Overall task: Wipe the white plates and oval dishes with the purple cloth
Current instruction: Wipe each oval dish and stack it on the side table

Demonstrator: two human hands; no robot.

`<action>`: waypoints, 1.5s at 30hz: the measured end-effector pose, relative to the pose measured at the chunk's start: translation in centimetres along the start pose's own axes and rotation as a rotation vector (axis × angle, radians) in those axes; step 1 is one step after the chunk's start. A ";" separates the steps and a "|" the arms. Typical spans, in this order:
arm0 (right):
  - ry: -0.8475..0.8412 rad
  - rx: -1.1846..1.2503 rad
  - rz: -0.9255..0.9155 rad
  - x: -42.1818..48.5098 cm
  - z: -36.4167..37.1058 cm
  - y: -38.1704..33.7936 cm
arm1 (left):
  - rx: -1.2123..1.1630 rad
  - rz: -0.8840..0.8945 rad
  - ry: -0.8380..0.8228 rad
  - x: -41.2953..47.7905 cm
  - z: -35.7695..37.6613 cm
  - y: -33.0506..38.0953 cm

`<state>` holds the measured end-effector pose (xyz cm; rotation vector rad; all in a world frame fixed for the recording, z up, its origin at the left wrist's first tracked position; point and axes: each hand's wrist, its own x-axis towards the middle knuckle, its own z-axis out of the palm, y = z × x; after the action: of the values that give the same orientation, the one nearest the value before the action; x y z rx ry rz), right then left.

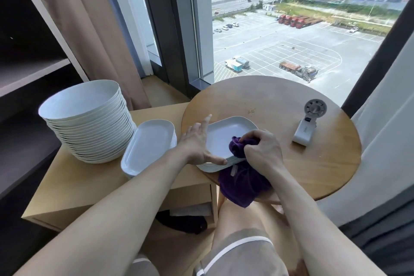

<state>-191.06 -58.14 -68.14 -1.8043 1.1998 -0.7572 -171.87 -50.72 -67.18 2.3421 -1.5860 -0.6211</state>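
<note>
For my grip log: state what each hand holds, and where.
Right hand grips the purple cloth by its bunched top end, on the top oval dish. Left hand holds nothing, touching that dish.

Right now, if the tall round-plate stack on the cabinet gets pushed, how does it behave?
The plate stack is probably heavy: many nested plates. Wider than tall, so it likely slides rather than tips. Glossy and ceramic-looking, so probably chips if it leaves the cabinet.
</note>
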 end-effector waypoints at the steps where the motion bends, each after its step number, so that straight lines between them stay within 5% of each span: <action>1: -0.005 0.003 0.000 0.0 0.1 -0.1 | -0.003 -0.001 -0.002 0.0 0.0 0.0; 24: -0.050 -0.021 -0.035 -0.2 0.4 -0.2 | -0.118 0.016 0.241 -1.6 -1.2 -2.3; 38: -0.091 -0.071 -0.054 -0.8 0.7 -0.6 | -0.132 -0.369 0.554 -6.7 -3.9 -8.0; 45: -0.097 -0.062 -0.052 -0.8 0.9 -0.8 | -0.057 -0.667 0.437 -7.8 -2.5 -10.3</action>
<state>-190.31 -56.95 -67.89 -1.9078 1.1276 -0.6599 -164.73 -39.69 -67.75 2.7041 -0.5882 -0.2266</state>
